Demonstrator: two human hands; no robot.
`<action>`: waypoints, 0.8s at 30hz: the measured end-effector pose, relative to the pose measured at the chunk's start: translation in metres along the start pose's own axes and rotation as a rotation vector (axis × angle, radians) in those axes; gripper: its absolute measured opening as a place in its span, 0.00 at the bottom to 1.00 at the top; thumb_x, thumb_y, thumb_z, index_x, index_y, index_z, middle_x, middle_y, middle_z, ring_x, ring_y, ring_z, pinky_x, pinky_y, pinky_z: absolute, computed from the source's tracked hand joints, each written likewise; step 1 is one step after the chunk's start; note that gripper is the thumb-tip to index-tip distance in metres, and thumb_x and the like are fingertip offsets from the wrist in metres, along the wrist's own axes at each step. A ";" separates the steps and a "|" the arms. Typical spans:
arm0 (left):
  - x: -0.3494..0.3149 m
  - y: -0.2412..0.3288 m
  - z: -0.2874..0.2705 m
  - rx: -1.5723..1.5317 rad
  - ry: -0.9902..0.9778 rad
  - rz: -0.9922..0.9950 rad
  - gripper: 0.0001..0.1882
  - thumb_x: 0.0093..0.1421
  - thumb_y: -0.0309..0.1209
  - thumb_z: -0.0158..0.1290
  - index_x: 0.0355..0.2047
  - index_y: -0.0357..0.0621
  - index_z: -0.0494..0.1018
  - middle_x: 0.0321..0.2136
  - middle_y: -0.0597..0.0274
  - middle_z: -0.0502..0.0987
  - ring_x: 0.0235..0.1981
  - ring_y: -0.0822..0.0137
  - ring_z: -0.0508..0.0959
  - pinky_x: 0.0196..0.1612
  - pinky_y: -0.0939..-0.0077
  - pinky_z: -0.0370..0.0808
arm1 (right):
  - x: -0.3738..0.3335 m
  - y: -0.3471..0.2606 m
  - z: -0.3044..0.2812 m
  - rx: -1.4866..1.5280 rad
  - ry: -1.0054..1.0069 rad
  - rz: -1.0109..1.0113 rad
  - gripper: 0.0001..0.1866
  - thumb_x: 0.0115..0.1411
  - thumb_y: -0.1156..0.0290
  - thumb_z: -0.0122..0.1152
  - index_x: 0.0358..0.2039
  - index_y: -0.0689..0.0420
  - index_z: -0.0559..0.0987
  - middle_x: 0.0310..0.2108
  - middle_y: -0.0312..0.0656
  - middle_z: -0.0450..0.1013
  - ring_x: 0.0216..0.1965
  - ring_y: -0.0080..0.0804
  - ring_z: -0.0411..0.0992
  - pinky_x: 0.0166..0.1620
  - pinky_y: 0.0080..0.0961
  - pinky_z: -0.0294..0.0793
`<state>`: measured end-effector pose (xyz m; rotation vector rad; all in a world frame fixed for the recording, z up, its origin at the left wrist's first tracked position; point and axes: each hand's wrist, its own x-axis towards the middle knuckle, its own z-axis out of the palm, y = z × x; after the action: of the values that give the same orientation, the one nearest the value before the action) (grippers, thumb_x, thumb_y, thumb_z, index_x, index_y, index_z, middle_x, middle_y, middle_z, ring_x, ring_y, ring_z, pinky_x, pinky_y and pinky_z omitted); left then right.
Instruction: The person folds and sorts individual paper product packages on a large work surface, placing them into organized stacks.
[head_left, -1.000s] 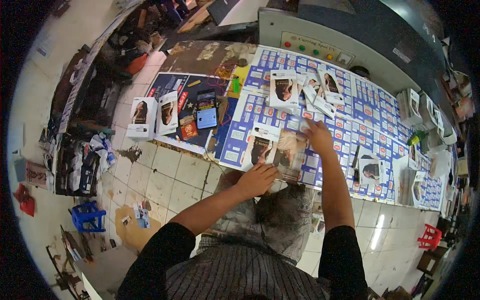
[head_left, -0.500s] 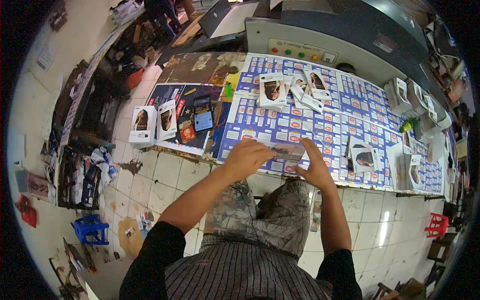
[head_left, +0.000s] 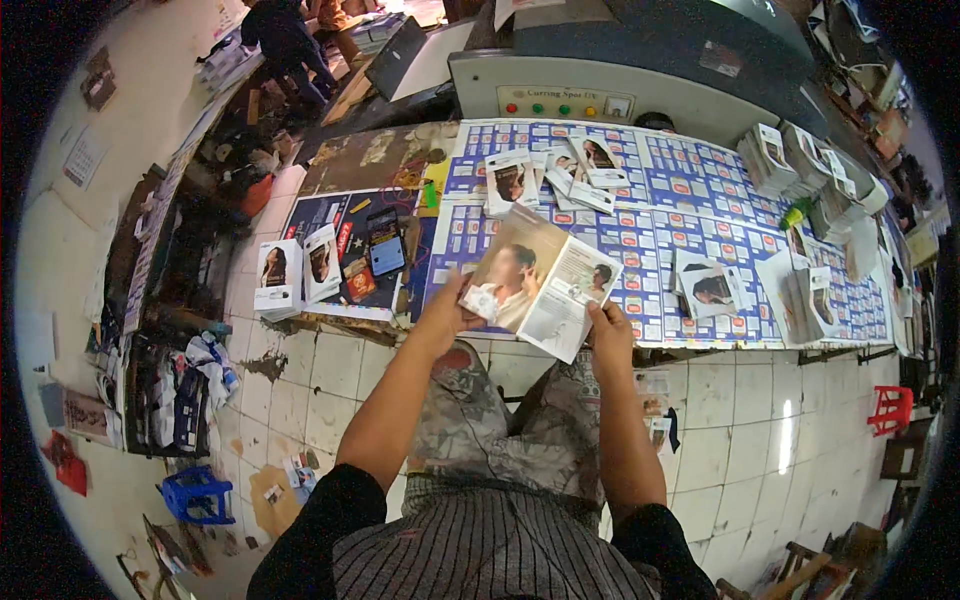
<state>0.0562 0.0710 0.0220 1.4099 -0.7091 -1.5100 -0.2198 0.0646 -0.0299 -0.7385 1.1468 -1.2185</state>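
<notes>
An opened booklet [head_left: 555, 325] with printed photo pages is tilted above the near edge of the table. My left hand [head_left: 447, 312] grips its left page by the lower left corner, fingers partly behind the paper. At the right page's outer edge, my right hand [head_left: 610, 335] pinches the paper between thumb and fingers. Just beyond the booklet lie several white-covered booklets [head_left: 511, 182] in a loose heap. Another small pile of booklets [head_left: 708, 287] rests to the right of my right hand.
Printed blue sheets [head_left: 665, 235] cover the table. On the left are booklet stacks [head_left: 275, 277] and a phone [head_left: 385, 240]. Tall stacks [head_left: 765, 160] stand at the far right, near a grey machine [head_left: 560, 85]. A blue stool [head_left: 195, 495] and red stool [head_left: 892, 410] are on the floor.
The booklet, earlier seen nearly edge-on between my hands, is now spread open with its pages facing me. My left hand has moved left and my right hand slightly down and left.
</notes>
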 end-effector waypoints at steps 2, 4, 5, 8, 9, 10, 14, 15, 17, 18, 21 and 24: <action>0.001 -0.008 0.000 -0.293 -0.389 -0.121 0.46 0.65 0.70 0.28 0.61 0.41 0.66 0.51 0.56 0.76 0.46 0.60 0.78 0.53 0.61 0.74 | 0.008 0.012 -0.008 -0.072 0.043 -0.047 0.10 0.64 0.69 0.60 0.39 0.65 0.80 0.31 0.34 0.76 0.30 0.20 0.68 0.34 0.22 0.68; 0.015 -0.034 -0.012 -0.048 -0.531 -0.067 0.45 0.67 0.67 0.27 0.60 0.39 0.69 0.53 0.57 0.76 0.58 0.57 0.73 0.63 0.56 0.66 | 0.015 0.019 0.001 -0.144 -0.021 -0.036 0.11 0.64 0.70 0.60 0.40 0.66 0.80 0.31 0.38 0.77 0.31 0.23 0.70 0.35 0.24 0.69; 0.020 -0.046 -0.005 0.189 -0.422 0.076 0.40 0.68 0.63 0.33 0.61 0.40 0.68 0.55 0.54 0.75 0.60 0.56 0.71 0.64 0.55 0.63 | 0.019 0.021 0.007 -0.246 0.006 -0.047 0.12 0.64 0.69 0.60 0.40 0.66 0.80 0.31 0.39 0.77 0.30 0.24 0.70 0.35 0.25 0.69; 0.026 -0.069 0.027 0.745 -0.334 0.423 0.34 0.68 0.56 0.44 0.63 0.44 0.66 0.61 0.49 0.69 0.65 0.53 0.65 0.66 0.54 0.59 | 0.048 0.060 -0.006 -0.498 0.032 -0.034 0.16 0.65 0.65 0.57 0.43 0.67 0.79 0.33 0.49 0.79 0.32 0.32 0.74 0.38 0.31 0.72; 0.026 -0.076 0.030 1.067 -0.336 0.626 0.33 0.66 0.53 0.49 0.64 0.46 0.65 0.65 0.47 0.64 0.67 0.51 0.62 0.67 0.53 0.58 | 0.051 0.061 -0.001 -0.548 0.044 -0.095 0.18 0.66 0.63 0.55 0.44 0.67 0.79 0.35 0.52 0.79 0.34 0.38 0.76 0.40 0.33 0.73; 0.025 -0.082 0.030 1.066 -0.332 0.625 0.33 0.66 0.53 0.49 0.64 0.46 0.65 0.65 0.47 0.64 0.67 0.51 0.62 0.67 0.53 0.58 | 0.054 0.062 0.002 -0.597 0.055 -0.157 0.20 0.67 0.61 0.52 0.45 0.67 0.79 0.37 0.55 0.80 0.37 0.45 0.79 0.42 0.36 0.75; 0.018 -0.092 0.029 1.511 -0.348 0.684 0.39 0.65 0.57 0.48 0.69 0.50 0.57 0.72 0.48 0.47 0.72 0.48 0.50 0.69 0.43 0.48 | 0.046 0.016 0.008 -0.740 0.058 0.006 0.25 0.69 0.56 0.48 0.50 0.67 0.77 0.44 0.62 0.77 0.46 0.61 0.75 0.48 0.46 0.74; 0.016 -0.094 0.030 1.563 -0.349 0.701 0.40 0.65 0.59 0.46 0.70 0.50 0.55 0.72 0.48 0.46 0.72 0.49 0.48 0.69 0.41 0.47 | 0.040 0.015 0.010 -0.957 0.131 -0.164 0.25 0.67 0.54 0.52 0.55 0.61 0.74 0.52 0.59 0.73 0.53 0.58 0.71 0.53 0.46 0.72; 0.015 -0.095 0.031 1.610 -0.352 0.715 0.42 0.65 0.61 0.44 0.71 0.51 0.53 0.73 0.49 0.45 0.73 0.49 0.46 0.69 0.40 0.45 | 0.042 0.018 0.012 -1.171 0.050 -0.508 0.25 0.66 0.54 0.54 0.57 0.57 0.72 0.56 0.57 0.70 0.57 0.56 0.68 0.56 0.47 0.70; 0.014 -0.095 0.030 1.645 -0.351 0.714 0.43 0.64 0.62 0.43 0.71 0.51 0.52 0.73 0.50 0.44 0.73 0.50 0.44 0.70 0.40 0.44 | 0.043 0.017 0.016 -1.361 -0.042 -0.867 0.26 0.64 0.55 0.56 0.59 0.53 0.70 0.59 0.55 0.66 0.61 0.55 0.65 0.58 0.47 0.68; 0.013 -0.093 0.028 1.663 -0.357 0.711 0.43 0.64 0.64 0.42 0.71 0.51 0.51 0.73 0.51 0.44 0.74 0.50 0.44 0.70 0.41 0.41 | 0.044 0.021 0.024 -1.484 -0.218 -0.843 0.25 0.64 0.59 0.55 0.60 0.49 0.68 0.64 0.49 0.61 0.67 0.50 0.57 0.63 0.59 0.60; 0.018 -0.095 0.031 1.641 -0.353 0.723 0.43 0.64 0.64 0.41 0.71 0.51 0.52 0.73 0.50 0.45 0.74 0.51 0.45 0.70 0.40 0.40 | 0.060 0.039 0.018 -1.552 -0.264 -0.771 0.25 0.66 0.58 0.52 0.62 0.48 0.67 0.67 0.46 0.58 0.70 0.48 0.54 0.64 0.66 0.53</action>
<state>0.0054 0.0885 -0.0644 1.5285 -2.6707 -0.3513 -0.1937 0.0142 -0.0758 -2.5825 1.5154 -0.5142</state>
